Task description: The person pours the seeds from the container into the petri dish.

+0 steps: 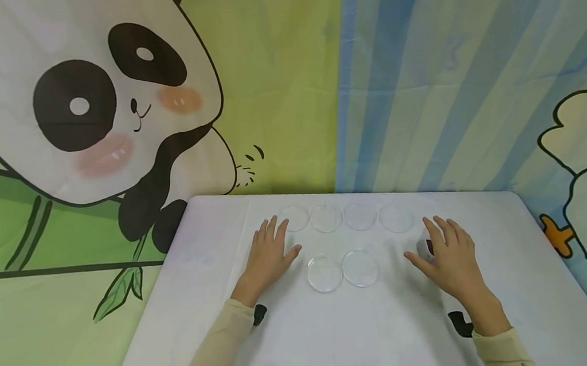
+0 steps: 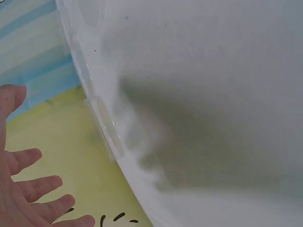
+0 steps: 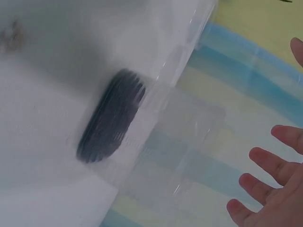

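My left hand (image 1: 267,253) is held over the left part of the table, fingers spread, holding nothing. Its fingertips are nearest the leftmost of several clear round dishes (image 1: 326,219) in a back row. Two more clear dishes, one on the left (image 1: 324,273) and one on the right (image 1: 360,268), lie side by side in front of that row. On the right, my right hand (image 1: 453,258) hovers with relaxed, parted fingers beside a clear plastic cup (image 3: 184,130), partly hidden behind it in the head view. Dark contents (image 3: 111,120) fill the cup's bottom; their kind cannot be told.
A white-covered table (image 1: 296,343) bears everything. Close behind its back edge hangs a printed cloth with a panda (image 1: 188,162) and blue stripes (image 1: 451,78). Black straps (image 1: 460,325) show at both wrists.
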